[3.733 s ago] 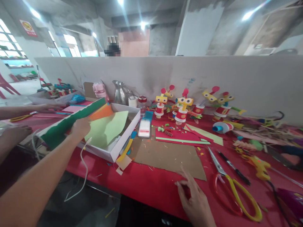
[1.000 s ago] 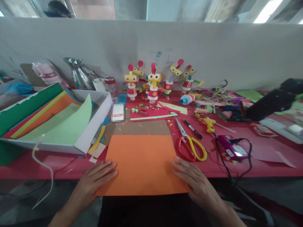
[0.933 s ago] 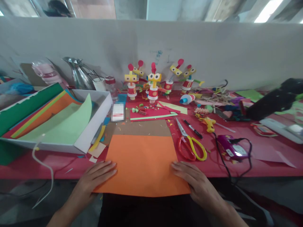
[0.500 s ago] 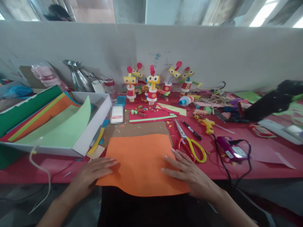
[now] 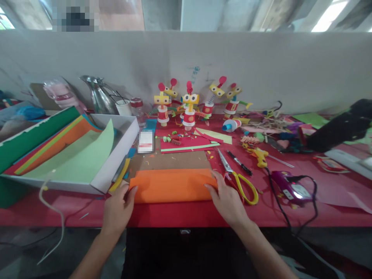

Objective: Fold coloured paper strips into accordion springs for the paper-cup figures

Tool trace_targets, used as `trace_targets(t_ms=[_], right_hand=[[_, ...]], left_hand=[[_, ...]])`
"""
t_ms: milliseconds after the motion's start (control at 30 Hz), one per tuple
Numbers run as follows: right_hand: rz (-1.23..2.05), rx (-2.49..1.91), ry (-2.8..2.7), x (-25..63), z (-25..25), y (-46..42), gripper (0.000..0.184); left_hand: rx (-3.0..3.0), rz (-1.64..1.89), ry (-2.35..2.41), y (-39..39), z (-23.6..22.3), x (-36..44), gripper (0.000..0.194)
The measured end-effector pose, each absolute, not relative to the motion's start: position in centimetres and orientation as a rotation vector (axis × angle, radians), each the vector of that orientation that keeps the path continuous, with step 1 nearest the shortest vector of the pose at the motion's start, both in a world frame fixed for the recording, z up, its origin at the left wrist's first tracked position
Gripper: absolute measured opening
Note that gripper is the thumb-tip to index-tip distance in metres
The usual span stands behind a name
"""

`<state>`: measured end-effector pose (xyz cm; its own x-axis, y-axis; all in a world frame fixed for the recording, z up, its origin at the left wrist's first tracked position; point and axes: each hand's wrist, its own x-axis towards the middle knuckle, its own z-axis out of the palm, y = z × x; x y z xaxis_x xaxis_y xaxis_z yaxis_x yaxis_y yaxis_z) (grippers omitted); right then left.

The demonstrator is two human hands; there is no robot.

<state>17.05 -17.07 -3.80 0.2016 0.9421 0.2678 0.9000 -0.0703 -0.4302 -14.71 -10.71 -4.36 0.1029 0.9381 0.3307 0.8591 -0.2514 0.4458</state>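
Observation:
An orange sheet of paper (image 5: 174, 186) lies doubled over in front of me, its fold along the near side. My left hand (image 5: 119, 207) pinches the left end, with the thumb on top. At the other end, my right hand (image 5: 228, 199) is closed on the right edge, thumb on the upper layer and fingers behind. Part of the brown cutting board (image 5: 180, 159) shows beyond the paper. Scissors (image 5: 244, 188) with yellow and red handles lie just right of my right hand, beside a black pen (image 5: 240, 162).
A white box (image 5: 116, 155) of coloured paper stands left, a yellow cutter (image 5: 120, 176) beside it. Several paper-cup figures (image 5: 189, 116) stand at the back. A yellow glue gun (image 5: 260, 157) and a purple device (image 5: 290, 188) with a black cable lie right. Paper scraps lie on the red table (image 5: 171, 215).
The orange sheet, spread flat before, is now doubled over, its near half brought away from me. Both hands have gone from lying flat on it to gripping its ends.

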Motion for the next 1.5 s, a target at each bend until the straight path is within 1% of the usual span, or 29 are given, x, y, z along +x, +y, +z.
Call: trace_targets(t_ms=[67, 167, 333, 433, 567, 867, 1033, 1133, 1200, 1267, 1333, 1433, 1467, 1500], right_hand=[[-0.011, -2.038, -1.728, 16.5, -3.8, -16.2, 0.051], [-0.158, -2.045, -1.819, 16.3, -4.2, -15.5, 0.053], [-0.325, -2.059, -1.999, 17.0, -4.6, -14.6, 0.044], [-0.274, -2.060, -2.062, 17.3, -4.4, -14.1, 0.038], [-0.164, -2.089, -2.054, 17.3, -4.1, -13.7, 0.033], [-0.147, -2.171, -1.983, 16.8, -4.2, -13.6, 0.032], [-0.216, -2.230, -1.986, 16.6, -4.4, -14.0, 0.033], [-0.399, -2.189, -1.992, 16.5, -4.4, -14.3, 0.031], [-0.502, -2.083, -2.071, 16.6, -4.4, -14.3, 0.031], [-0.456, -1.968, -2.201, 16.6, -4.3, -14.3, 0.035], [-0.329, -1.933, -2.273, 16.4, -4.0, -14.4, 0.038], [-0.207, -2.053, -2.187, 15.3, -3.2, -15.0, 0.033], [-0.178, -2.085, -2.154, 14.7, -3.0, -15.2, 0.035], [-0.152, -2.101, -2.135, 14.1, -2.8, -15.5, 0.040]], left_hand=[[2.289, 0.786, 1.903, -10.2, -4.2, -13.7, 0.025], [2.371, 0.632, 2.018, -9.7, -3.9, -12.8, 0.024], [2.413, 0.260, 2.237, -9.8, -3.1, -11.7, 0.029], [2.442, 0.144, 2.289, -9.9, -2.9, -11.3, 0.032], [2.425, 0.102, 2.320, -9.8, -2.8, -11.0, 0.033], [2.350, 0.036, 2.340, -9.5, -2.7, -10.9, 0.035], [2.374, 0.092, 2.392, -9.7, -3.2, -10.9, 0.038], [2.439, 0.165, 2.402, -9.8, -3.4, -11.0, 0.042], [2.538, 0.251, 2.372, -9.8, -3.5, -11.1, 0.041], [2.671, 0.329, 2.286, -9.5, -3.5, -11.3, 0.038], [2.811, 0.338, 2.098, -9.2, -3.5, -11.5, 0.035], [2.887, 0.274, 1.855, -9.0, -3.4, -11.4, 0.035], [2.864, 0.264, 1.850, -9.1, -3.3, -11.2, 0.035], [2.821, 0.269, 1.883, -9.3, -3.3, -10.9, 0.036]])
